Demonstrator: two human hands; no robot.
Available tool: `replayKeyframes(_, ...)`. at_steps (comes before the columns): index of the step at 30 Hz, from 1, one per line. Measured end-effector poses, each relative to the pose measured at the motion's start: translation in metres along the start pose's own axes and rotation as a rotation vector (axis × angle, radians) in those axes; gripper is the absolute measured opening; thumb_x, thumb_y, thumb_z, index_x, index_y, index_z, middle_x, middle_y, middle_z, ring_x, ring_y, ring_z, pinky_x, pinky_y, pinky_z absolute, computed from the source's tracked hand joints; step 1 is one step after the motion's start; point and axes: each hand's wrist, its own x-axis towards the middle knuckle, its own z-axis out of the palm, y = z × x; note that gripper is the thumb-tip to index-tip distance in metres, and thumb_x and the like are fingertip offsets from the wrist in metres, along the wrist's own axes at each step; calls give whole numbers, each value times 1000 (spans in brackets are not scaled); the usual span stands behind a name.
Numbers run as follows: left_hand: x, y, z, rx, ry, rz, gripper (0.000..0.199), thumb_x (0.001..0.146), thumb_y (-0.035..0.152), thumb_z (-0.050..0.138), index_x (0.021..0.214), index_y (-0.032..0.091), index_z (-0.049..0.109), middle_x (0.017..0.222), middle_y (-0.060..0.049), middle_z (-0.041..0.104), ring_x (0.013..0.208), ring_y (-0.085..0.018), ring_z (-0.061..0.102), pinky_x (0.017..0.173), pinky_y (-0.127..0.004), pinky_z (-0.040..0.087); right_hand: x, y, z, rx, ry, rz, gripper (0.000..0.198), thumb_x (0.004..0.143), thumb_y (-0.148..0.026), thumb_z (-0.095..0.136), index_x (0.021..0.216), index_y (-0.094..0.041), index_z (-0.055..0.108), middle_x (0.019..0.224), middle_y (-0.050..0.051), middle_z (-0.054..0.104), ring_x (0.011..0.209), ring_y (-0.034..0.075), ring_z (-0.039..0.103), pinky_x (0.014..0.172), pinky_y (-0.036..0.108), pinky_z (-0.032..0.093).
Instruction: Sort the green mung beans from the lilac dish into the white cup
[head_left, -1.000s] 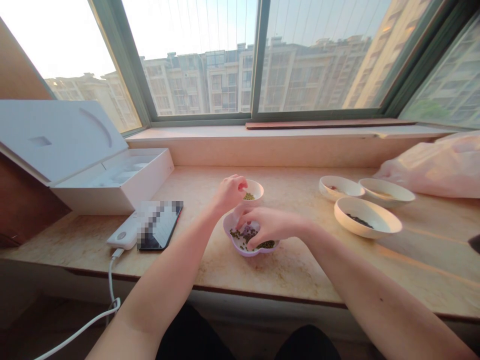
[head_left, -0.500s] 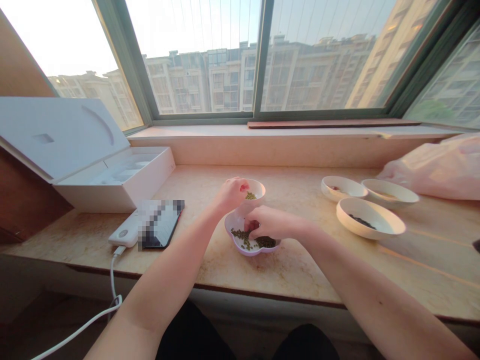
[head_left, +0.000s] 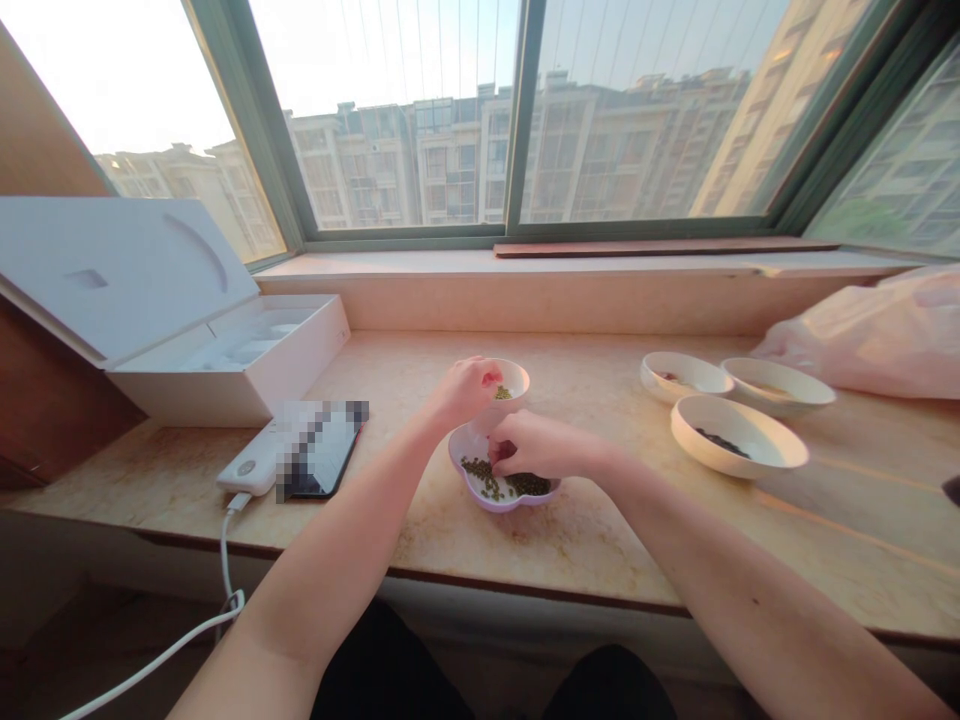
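Fingers (head_left: pixel 499 458) bunched narrow and tips down: that was the right hand (head_left: pixel 544 445), working in among the green beans (head_left: pixel 531 484) of the petal bowl (head_left: pixel 504 505)! Whether a bean sat in that pinch, I couldn't tell; the knuckles hid it. Over on the left hand (head_left: pixel 466 388), the fingers were curled in at the left side of the small bowl (head_left: pixel 516 403), just behind the petal one, and again there was no telling if they gripped anything. More green beans lay inside that small bowl.

The step in hand, by my reading, was picking through the beans in the petal bowl, one side loosely scattered, the right side packed thick. The next move called for a light, close pinch, and a steady lift clear of the rim so as not to knock the small bowl.

Out to the right stood three white bowls, the nearest one (head_left: pixel 772 445) with dark bits in it. And the lettering? None to be read! The phone (head_left: pixel 322 478) was partly blurred out, the power bank (head_left: pixel 244 470) bore a round mark too small to make out, and the open box (head_left: pixel 202 397) showed no legible label.
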Motion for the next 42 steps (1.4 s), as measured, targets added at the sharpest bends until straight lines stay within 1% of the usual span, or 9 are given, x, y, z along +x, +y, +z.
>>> replayKeyframes(6,0,1,-2,-12,6,-5,21,86,11,53,85,17,74,89,-5,71,78,-16,63,78,-30,50,1,2,2,94,36,-55,13,75,-12,65,82,-18,74,83,4,72,74,17,64,64,28,45)
replayKeyframes(10,1,0,-3,-7,13,-11,22,86,11,53,84,17,74,90,-5,71,78,-16,63,78,-29,50,3,3,-2,223,61,-135,5,77,-16,67,80,-18,71,83,3,70,77,16,62,68,27,46)
replayKeyframes(13,2,1,-4,-6,14,-10,22,85,10,53,84,17,74,90,-5,71,77,-16,63,77,-29,49,5,5,-5,413,59,-185,4,78,-18,68,81,-18,70,81,2,69,77,15,61,69,27,46)
replayKeyframes(19,-2,11,-16,-10,-2,36,16,82,12,57,83,15,73,86,-5,70,75,-15,62,74,-27,48,-2,1,-15,846,86,-184,16,76,-28,78,81,-17,69,71,-2,63,59,9,49,52,23,32)
replayKeyframes(23,-7,20,-23,-7,-54,124,10,81,17,61,81,16,71,85,-4,70,76,-16,61,72,-27,47,-11,-5,-25,1093,149,-257,25,70,-30,86,76,-17,65,65,-4,57,56,7,47,52,22,35)
replayKeyframes(27,-11,30,-21,-23,-185,179,15,85,18,57,81,17,71,88,-5,71,80,-16,61,73,-26,47,-17,-5,-32,1272,195,-360,32,67,-30,89,74,-18,60,68,-5,58,53,5,42,51,20,35)
replayKeyframes(30,-16,36,-20,-30,-361,213,15,84,15,57,81,18,72,85,-4,71,77,-15,61,71,-25,46,-20,-5,-33,1319,199,-386,37,67,-32,88,73,-19,54,65,-7,53,52,5,40,51,21,36)
replayKeyframes(34,-24,42,-22,-47,-590,260,22,77,17,68,97,22,74,90,-1,72,81,-15,63,72,-23,46,-21,-7,-33,1331,190,-381,43,64,-35,89,73,-21,49,63,-8,48,51,6,36,49,22,32)
replayKeyframes(42,-30,51,-25,80,-741,266,45,71,26,78,116,31,71,107,-2,68,98,-20,61,75,-26,44,-24,-13,-34,1287,203,-351,54,57,-40,91,70,-22,42,61,-9,43,51,6,31,50,24,27)
